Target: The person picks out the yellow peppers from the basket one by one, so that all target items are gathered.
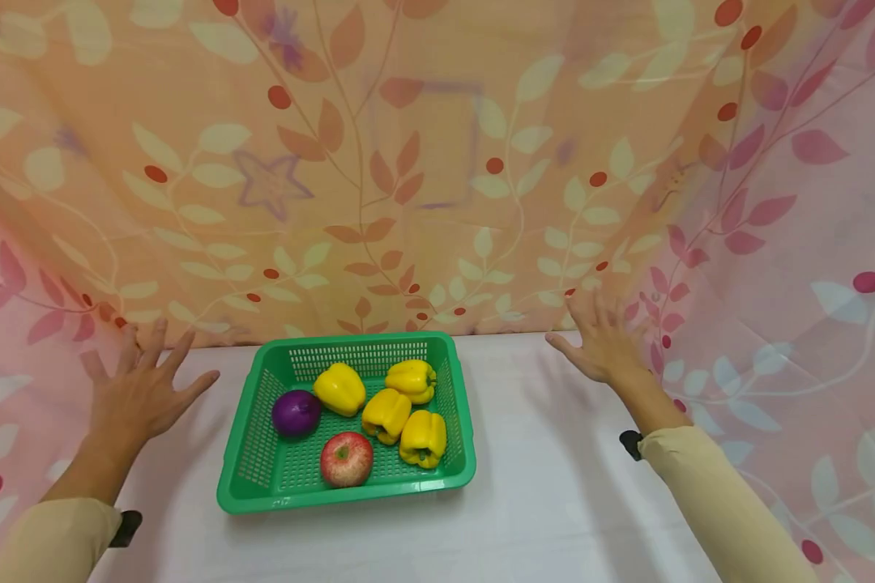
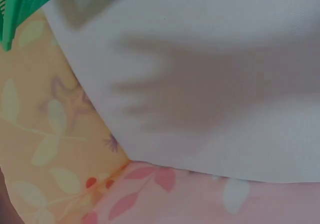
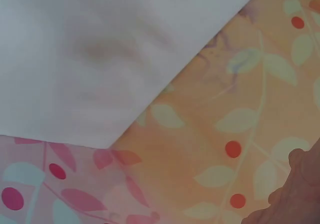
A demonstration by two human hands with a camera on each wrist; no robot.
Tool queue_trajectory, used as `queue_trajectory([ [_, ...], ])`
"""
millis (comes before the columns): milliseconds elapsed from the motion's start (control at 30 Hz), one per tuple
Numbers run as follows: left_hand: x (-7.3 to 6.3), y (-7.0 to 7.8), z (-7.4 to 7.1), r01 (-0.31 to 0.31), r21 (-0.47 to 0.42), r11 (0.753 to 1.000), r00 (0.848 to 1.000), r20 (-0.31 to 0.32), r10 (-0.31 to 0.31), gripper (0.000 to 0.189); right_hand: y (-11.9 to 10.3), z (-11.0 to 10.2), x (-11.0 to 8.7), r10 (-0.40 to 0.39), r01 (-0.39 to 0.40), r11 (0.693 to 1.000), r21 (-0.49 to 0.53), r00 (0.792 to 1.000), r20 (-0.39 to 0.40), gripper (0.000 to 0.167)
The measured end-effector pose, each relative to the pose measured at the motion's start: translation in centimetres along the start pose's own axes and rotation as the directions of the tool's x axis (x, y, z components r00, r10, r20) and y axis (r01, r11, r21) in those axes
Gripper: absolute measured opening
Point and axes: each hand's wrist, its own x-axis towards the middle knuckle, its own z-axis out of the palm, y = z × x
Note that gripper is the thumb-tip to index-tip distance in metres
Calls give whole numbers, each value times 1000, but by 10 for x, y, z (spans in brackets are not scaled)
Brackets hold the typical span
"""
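Observation:
My left hand (image 1: 134, 397) hovers with spread fingers to the left of a green plastic basket (image 1: 236, 429), holding nothing. On the other side, well to the right of the basket, my right hand (image 1: 603, 344) is raised with its fingers spread, also holding nothing. Inside the basket lie a purple onion (image 1: 296, 413) at the left, a red apple (image 1: 346, 459) at the front, and several yellow bell peppers (image 1: 339, 389) towards the back and right. In the left wrist view a corner of the basket (image 2: 35, 3) shows at the top left.
The basket stands on a white table (image 1: 525, 486). Behind it hangs an orange curtain (image 1: 437, 243) with leaf patterns, and pink patterned cloth (image 1: 795, 324) closes in the sides. In the left wrist view, a hand's shadow (image 2: 190, 83) falls on the tabletop.

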Motion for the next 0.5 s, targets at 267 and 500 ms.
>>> queue_trajectory([
  [267, -2, 24, -9, -134, 45, 990, 985, -101, 138, 87, -25, -5, -3, -67, 66, 997, 40, 997, 31, 88],
  [500, -7, 40, -8, -338, 49, 940, 915, -218, 340, 86, -46, -10, -15, -143, 139, 987, 75, 988, 49, 86],
])
